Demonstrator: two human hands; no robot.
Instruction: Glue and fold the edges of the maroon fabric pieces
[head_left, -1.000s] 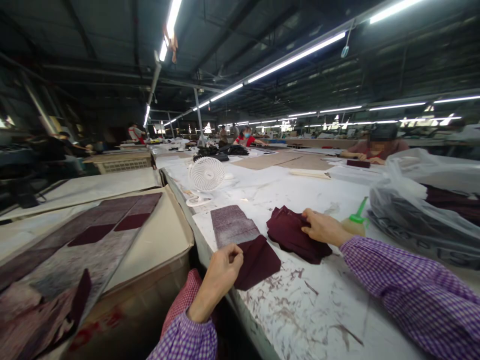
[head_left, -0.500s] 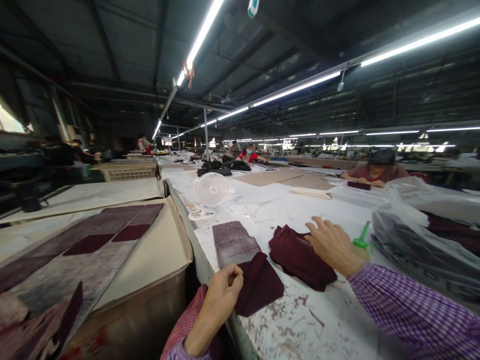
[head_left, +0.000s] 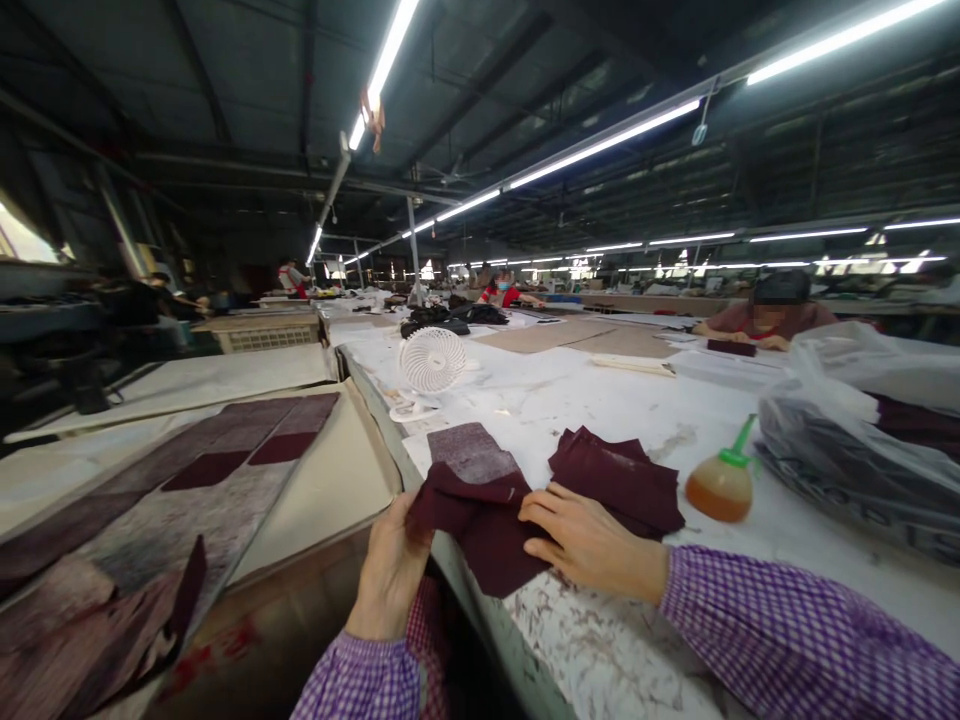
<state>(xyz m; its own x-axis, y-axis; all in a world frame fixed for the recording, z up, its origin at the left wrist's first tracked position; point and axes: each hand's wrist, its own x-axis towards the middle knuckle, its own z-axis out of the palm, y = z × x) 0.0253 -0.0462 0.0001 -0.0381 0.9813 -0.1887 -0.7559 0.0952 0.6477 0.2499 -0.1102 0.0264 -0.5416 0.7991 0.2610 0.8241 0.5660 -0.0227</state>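
Note:
My left hand [head_left: 391, 565] is closed on the left edge of a maroon fabric piece [head_left: 491, 545], lifting that side off the table. At the piece's right edge is my right hand [head_left: 592, 540], its fingers bent and closed on the cloth, the thumb below. Under and behind this cloth lies a greyish-maroon speckled fabric piece [head_left: 472, 450], partly covered. A loose pile of maroon fabric pieces [head_left: 607, 475] lies just beyond my right hand, which hides part of its front.
An oil bottle [head_left: 720, 485] with a green spout stands right of the pile, beside a clear plastic bag [head_left: 847, 430]. A white fan [head_left: 433, 360] stands farther back. Left of the white table [head_left: 540, 375], fabric panels [head_left: 225, 430] lie on a lower surface. Co-workers sit beyond.
My right hand has moved left from the pile to the fabric piece, uncovering the oil bottle. My left hand has raised the cloth's left edge. The view has shifted slightly.

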